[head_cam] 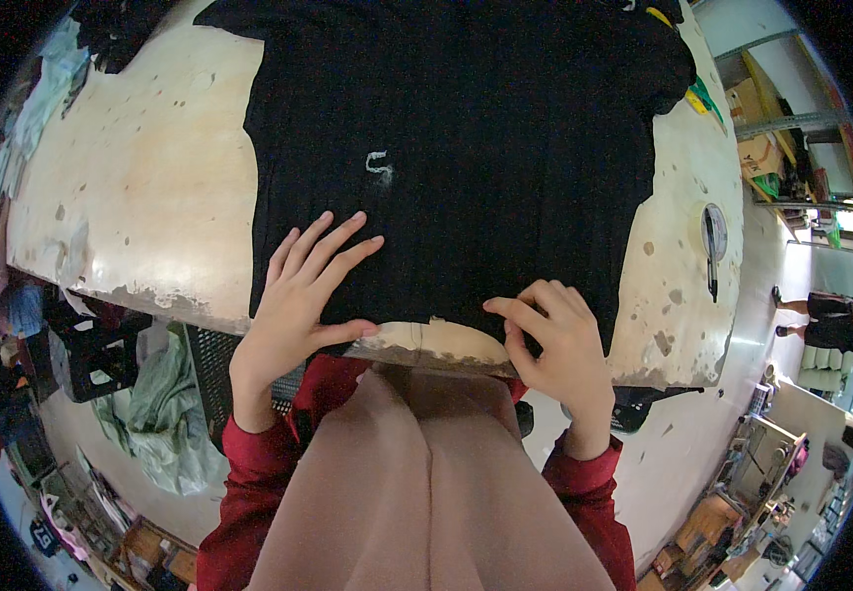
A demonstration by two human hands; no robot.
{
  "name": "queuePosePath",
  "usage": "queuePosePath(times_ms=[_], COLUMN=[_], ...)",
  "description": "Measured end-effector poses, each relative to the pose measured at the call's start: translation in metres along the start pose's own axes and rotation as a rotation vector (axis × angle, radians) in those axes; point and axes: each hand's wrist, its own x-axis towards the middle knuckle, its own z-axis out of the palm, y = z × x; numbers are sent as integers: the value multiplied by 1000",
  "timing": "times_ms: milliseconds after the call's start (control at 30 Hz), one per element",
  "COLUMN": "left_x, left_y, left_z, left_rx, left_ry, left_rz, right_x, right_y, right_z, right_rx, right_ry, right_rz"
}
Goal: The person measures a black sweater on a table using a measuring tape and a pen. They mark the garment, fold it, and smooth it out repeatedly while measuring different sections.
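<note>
A black knit garment (448,148), seemingly a shirt, lies spread on the pale worn tabletop (138,199). It bears a white mark (378,164) left of its middle. My left hand (304,292) rests palm down on the garment's near left part, fingers spread, thumb by the near edge. At the near right edge, my right hand (555,332) touches the cloth with bent fingers. Its index finger points left and the thumb sits just below. Whether any cloth is pinched between them is hidden.
A roll of clear tape (714,225) with a black pen (712,273) lies at the right. Yellow-and-green tools (700,100) sit beyond it. Cloth heaps (27,133) line the left side. A black crate (93,354) and pale green plastic (160,414) are below. Another person (836,318) stands far right.
</note>
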Motion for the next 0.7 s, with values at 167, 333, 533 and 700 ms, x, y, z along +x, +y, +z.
queuePosePath(times_ms=[167,333,533,700], left_x=[0,0,-2,-4], left_y=[0,-1,-7,-19], left_z=[0,-3,-4,-2], left_rx=[-12,-26,-116,-512], left_ry=[-9,-14,10,173], left_rz=[5,6,9,-43], right_x=[21,25,19,23], right_y=[-2,7,11,7], right_z=[20,29,28,27], right_rx=[-16,-30,-83,-173], right_ry=[101,61,-4,-11], right_rz=[-107,-109,-123,-174])
